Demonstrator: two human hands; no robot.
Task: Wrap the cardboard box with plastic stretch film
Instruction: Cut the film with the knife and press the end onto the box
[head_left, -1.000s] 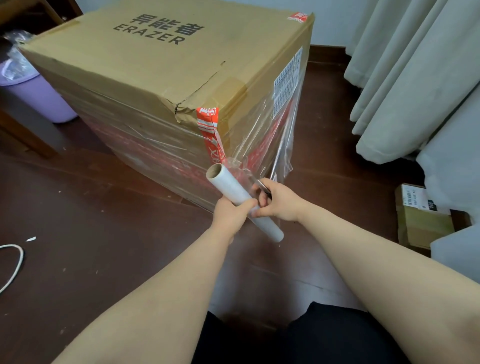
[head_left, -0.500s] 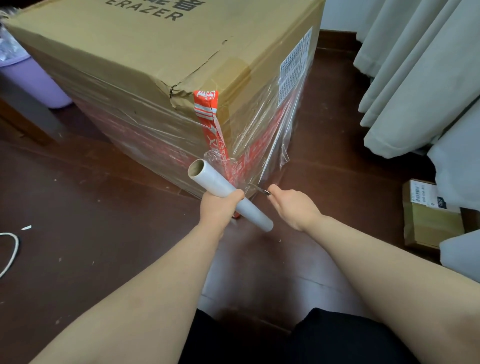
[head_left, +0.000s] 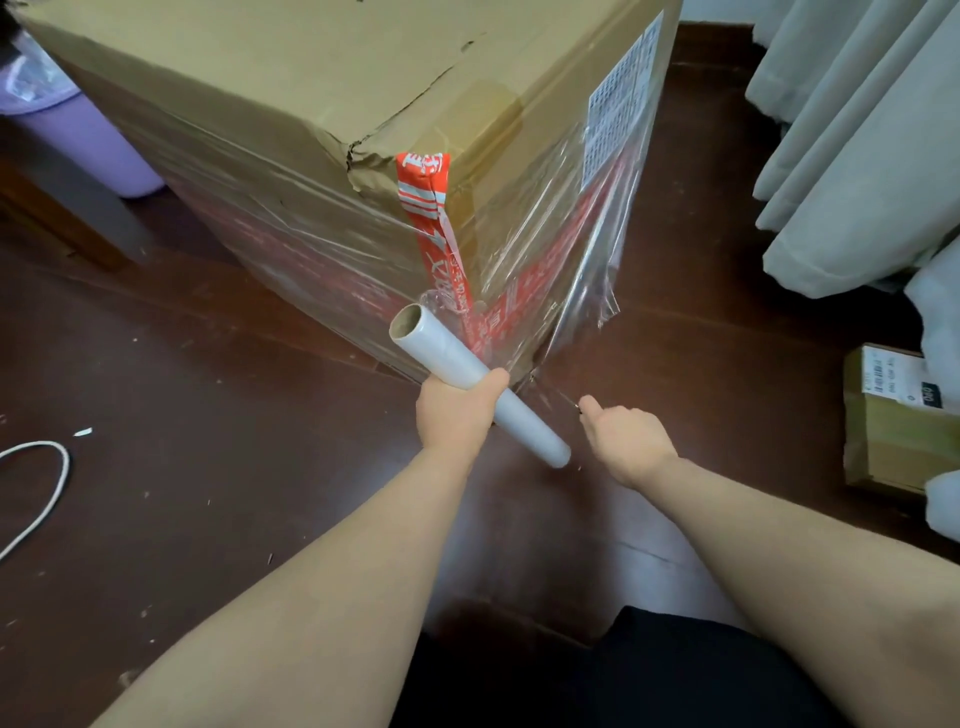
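A large cardboard box (head_left: 311, 104) stands on the dark floor, its torn near corner patched with red tape (head_left: 423, 192). Clear stretch film (head_left: 566, 244) covers its lower sides, and a loose flap of it hangs off the right face near the floor. My left hand (head_left: 457, 415) grips a white stretch film roll (head_left: 441, 345) just in front of the box's near corner. My right hand (head_left: 621, 441) is curled to the right of the roll. It holds a thin metal tool (head_left: 575, 406) whose tip pokes out toward the film strand; the rest of the tool is hidden.
A purple bin (head_left: 88, 140) with a plastic liner sits behind the box at left, beside a wooden furniture leg (head_left: 57, 218). Pale curtains (head_left: 857, 130) hang at right above a small cardboard parcel (head_left: 893, 421). A white cord (head_left: 47, 483) loops on the floor at left.
My right hand has left the roll and moved right with the tool. My left hand carried the roll slightly left, and the view has come closer to the box corner.
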